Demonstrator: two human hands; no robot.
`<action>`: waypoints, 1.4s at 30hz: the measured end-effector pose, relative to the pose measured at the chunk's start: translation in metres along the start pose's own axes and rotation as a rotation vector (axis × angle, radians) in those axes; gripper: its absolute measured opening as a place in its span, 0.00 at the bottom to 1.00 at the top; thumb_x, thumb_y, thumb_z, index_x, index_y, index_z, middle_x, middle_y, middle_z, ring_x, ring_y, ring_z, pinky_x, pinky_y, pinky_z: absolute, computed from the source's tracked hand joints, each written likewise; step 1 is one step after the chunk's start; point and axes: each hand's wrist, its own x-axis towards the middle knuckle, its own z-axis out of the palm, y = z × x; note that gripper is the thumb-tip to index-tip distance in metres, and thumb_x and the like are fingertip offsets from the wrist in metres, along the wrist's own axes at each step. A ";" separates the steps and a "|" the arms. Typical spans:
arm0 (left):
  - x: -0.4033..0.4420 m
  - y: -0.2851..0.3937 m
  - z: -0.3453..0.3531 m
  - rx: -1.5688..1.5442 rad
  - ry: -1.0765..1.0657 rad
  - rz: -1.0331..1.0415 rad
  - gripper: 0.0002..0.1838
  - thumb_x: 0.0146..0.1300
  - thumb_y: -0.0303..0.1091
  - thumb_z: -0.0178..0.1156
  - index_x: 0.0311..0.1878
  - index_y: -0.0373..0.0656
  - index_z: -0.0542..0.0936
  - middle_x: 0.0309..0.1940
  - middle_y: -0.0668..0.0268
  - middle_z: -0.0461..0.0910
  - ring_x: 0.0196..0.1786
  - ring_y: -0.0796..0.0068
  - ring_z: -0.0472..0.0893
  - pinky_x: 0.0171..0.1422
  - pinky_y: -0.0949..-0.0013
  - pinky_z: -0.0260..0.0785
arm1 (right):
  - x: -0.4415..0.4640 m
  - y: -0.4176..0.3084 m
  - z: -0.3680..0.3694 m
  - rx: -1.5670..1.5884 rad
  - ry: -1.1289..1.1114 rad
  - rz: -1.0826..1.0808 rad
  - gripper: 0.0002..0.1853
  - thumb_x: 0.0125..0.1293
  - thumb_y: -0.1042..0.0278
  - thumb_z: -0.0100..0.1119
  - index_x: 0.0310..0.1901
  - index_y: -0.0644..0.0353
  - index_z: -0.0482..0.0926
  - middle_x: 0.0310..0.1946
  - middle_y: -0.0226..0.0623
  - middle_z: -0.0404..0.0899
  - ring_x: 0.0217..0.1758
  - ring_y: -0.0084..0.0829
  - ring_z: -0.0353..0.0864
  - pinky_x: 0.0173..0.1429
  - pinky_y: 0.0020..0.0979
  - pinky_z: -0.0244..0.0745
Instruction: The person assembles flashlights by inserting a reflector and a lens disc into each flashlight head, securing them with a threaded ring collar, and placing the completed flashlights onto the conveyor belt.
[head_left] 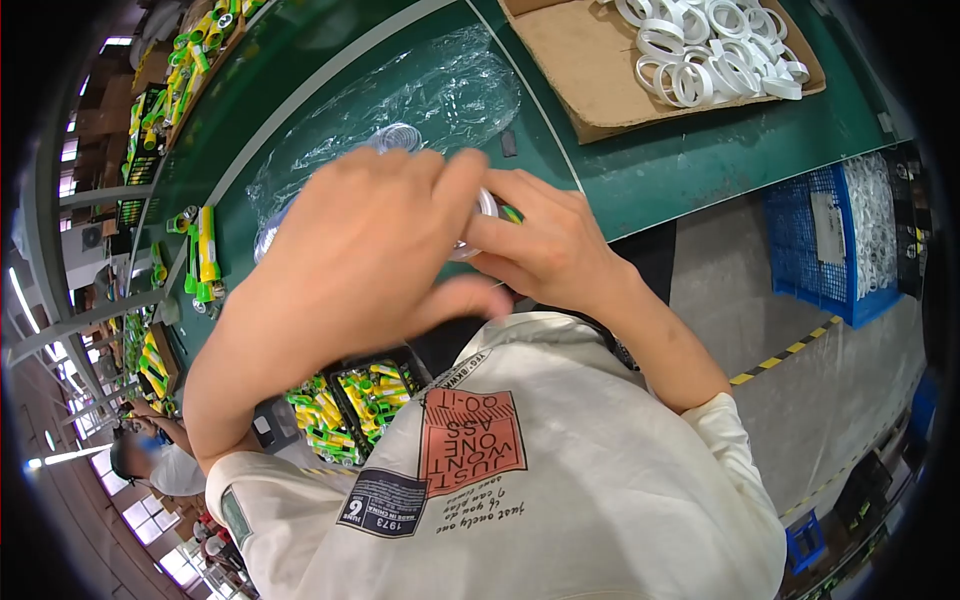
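Note:
Above the bench's near edge, my right hand [550, 235] is closed on a round clear plastic piece [485, 222] with a pale rim. A bit of green and yellow shows beside the rim, mostly covered by the fingers. My left hand [350, 250] is right next to the piece on its left side, back of the hand upward. Its fingers curve toward the piece and its thumb stands apart below; motion blur and the hand itself hide whether it grips. Past my left knuckles, a stack of clear round pieces [397, 137] lies on a crumpled clear plastic bag [450, 85].
A cardboard tray [575, 85] of white rings [715, 60] sits on the green bench [690, 165]. Yellow-green flashlights [207, 245] stand at left; more fill a black crate [350, 410] below. A blue crate [810, 240] is on the floor at right. Another person [165, 455] is far left.

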 end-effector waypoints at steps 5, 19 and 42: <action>0.000 -0.007 0.009 -0.035 0.152 0.187 0.30 0.54 0.37 0.74 0.59 0.41 0.75 0.46 0.54 0.78 0.48 0.49 0.80 0.51 0.53 0.73 | -0.004 0.004 0.009 0.022 0.057 0.001 0.18 0.55 0.68 0.72 0.48 0.43 0.84 0.45 0.35 0.81 0.40 0.38 0.84 0.34 0.37 0.81; -0.014 -0.022 0.023 -0.247 0.191 0.093 0.34 0.49 0.22 0.73 0.63 0.43 0.78 0.50 0.54 0.79 0.50 0.51 0.80 0.52 0.55 0.76 | -0.003 -0.006 0.023 -0.138 0.103 -0.041 0.13 0.58 0.68 0.68 0.45 0.42 0.82 0.45 0.38 0.82 0.36 0.32 0.84 0.28 0.29 0.78; -0.020 -0.022 0.093 -0.234 0.807 -0.479 0.15 0.61 0.40 0.68 0.35 0.36 0.80 0.17 0.62 0.75 0.18 0.68 0.74 0.26 0.68 0.65 | 0.000 -0.015 0.077 0.013 -0.033 0.312 0.29 0.44 0.73 0.76 0.50 0.61 0.75 0.35 0.39 0.82 0.39 0.44 0.84 0.41 0.40 0.77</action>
